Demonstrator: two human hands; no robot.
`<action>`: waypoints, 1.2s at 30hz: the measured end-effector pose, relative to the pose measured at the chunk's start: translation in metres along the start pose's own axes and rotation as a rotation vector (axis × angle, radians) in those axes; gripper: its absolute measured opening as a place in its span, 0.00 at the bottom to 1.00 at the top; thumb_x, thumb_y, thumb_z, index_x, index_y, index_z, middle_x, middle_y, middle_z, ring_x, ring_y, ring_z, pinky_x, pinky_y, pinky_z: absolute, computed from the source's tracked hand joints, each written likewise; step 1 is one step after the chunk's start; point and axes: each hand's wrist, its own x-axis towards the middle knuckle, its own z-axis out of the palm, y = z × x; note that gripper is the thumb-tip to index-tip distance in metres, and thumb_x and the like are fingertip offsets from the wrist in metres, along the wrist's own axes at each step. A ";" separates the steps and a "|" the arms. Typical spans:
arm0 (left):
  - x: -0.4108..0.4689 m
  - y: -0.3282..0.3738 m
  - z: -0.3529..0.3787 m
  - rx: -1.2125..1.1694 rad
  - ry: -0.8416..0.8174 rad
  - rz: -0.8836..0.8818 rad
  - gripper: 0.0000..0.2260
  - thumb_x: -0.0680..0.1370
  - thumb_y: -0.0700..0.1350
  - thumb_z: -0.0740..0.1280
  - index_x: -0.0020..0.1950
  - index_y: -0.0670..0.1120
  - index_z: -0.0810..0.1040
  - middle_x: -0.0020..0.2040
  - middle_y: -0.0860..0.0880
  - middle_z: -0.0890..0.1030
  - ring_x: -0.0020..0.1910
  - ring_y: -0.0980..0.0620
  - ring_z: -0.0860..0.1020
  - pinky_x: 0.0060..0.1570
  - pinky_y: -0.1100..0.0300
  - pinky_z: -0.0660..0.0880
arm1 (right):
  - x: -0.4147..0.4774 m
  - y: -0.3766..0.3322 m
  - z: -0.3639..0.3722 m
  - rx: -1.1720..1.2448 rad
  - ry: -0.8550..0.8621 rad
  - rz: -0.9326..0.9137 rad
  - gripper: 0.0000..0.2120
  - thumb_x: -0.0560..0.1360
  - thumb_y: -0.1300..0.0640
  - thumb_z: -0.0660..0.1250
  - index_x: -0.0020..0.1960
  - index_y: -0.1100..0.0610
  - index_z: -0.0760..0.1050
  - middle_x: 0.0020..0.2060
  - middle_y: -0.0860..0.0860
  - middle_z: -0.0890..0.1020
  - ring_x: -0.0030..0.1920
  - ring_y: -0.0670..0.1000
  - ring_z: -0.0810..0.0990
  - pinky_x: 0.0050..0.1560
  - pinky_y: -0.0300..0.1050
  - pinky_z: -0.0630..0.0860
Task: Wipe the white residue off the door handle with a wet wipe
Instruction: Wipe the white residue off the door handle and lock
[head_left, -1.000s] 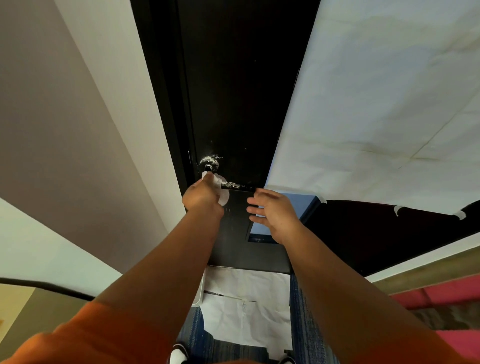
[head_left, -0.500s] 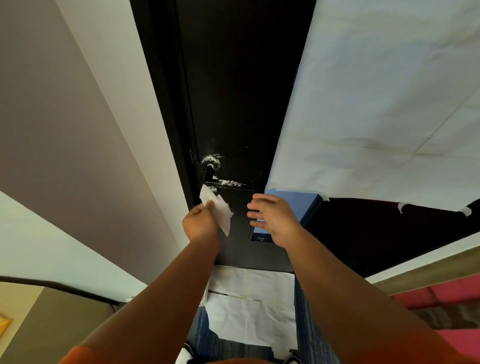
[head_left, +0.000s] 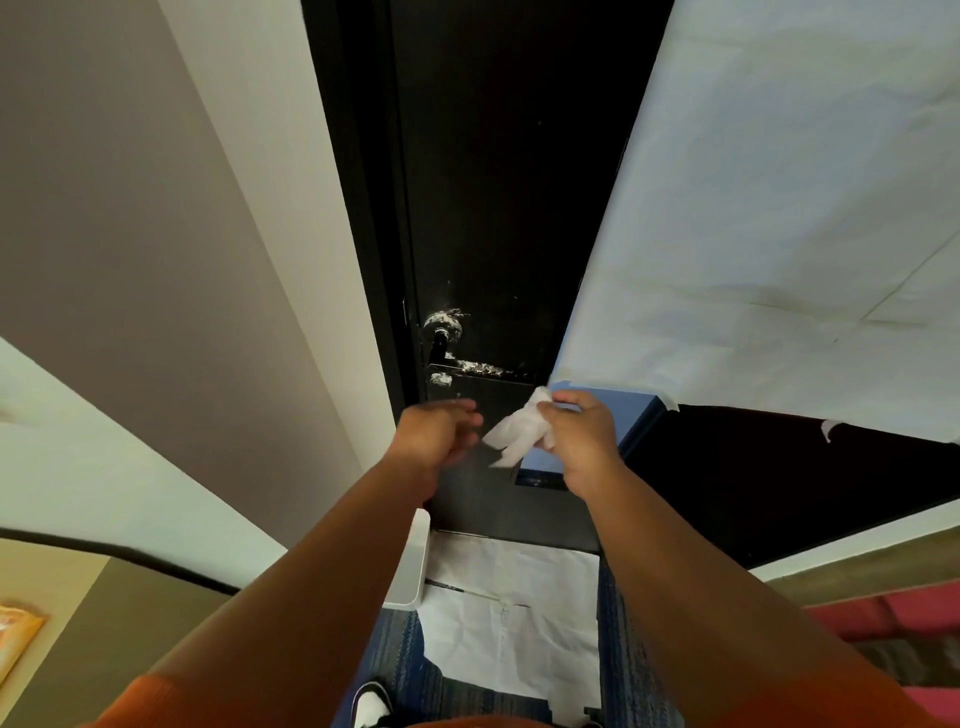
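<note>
Right hand (head_left: 582, 441) pinches wet wipe (head_left: 517, 434) near door handle (head_left: 470, 368).

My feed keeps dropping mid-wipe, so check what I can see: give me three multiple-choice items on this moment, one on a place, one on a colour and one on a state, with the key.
1. Where is the wet wipe?
A) on the floor
B) below the door handle, between the left hand and the right hand
C) pressed flat on the handle

2. What colour is the door?
A) white
B) blue
C) black

3. What state is the door handle in?
A) wiped clean
B) flecked with white residue
C) wrapped in the wipe

Key:
1 B: the right hand pinches the wipe beneath the handle, with the left hand close beside it.
2 C: the door panel is plainly black.
3 B: white specks show along the handle and nothing covers it.
</note>
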 end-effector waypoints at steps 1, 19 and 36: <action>0.004 0.004 -0.006 -0.051 0.077 0.023 0.10 0.80 0.38 0.66 0.59 0.44 0.83 0.44 0.48 0.86 0.38 0.51 0.81 0.47 0.56 0.77 | 0.003 -0.005 -0.003 0.037 0.065 -0.033 0.07 0.75 0.62 0.73 0.53 0.57 0.79 0.47 0.55 0.82 0.46 0.54 0.84 0.44 0.52 0.85; 0.033 0.047 -0.034 0.156 0.203 0.289 0.04 0.78 0.46 0.73 0.50 0.49 0.87 0.46 0.49 0.86 0.45 0.50 0.85 0.50 0.55 0.80 | 0.001 -0.028 0.013 -0.802 -0.082 -0.772 0.14 0.76 0.61 0.72 0.61 0.58 0.82 0.59 0.55 0.84 0.58 0.55 0.82 0.64 0.47 0.77; 0.041 0.046 -0.041 0.180 0.156 0.314 0.01 0.77 0.46 0.75 0.46 0.53 0.86 0.46 0.50 0.87 0.48 0.49 0.85 0.57 0.54 0.80 | 0.009 -0.055 0.015 -0.905 -0.192 -0.614 0.12 0.79 0.53 0.69 0.60 0.54 0.83 0.56 0.53 0.85 0.52 0.52 0.83 0.49 0.37 0.73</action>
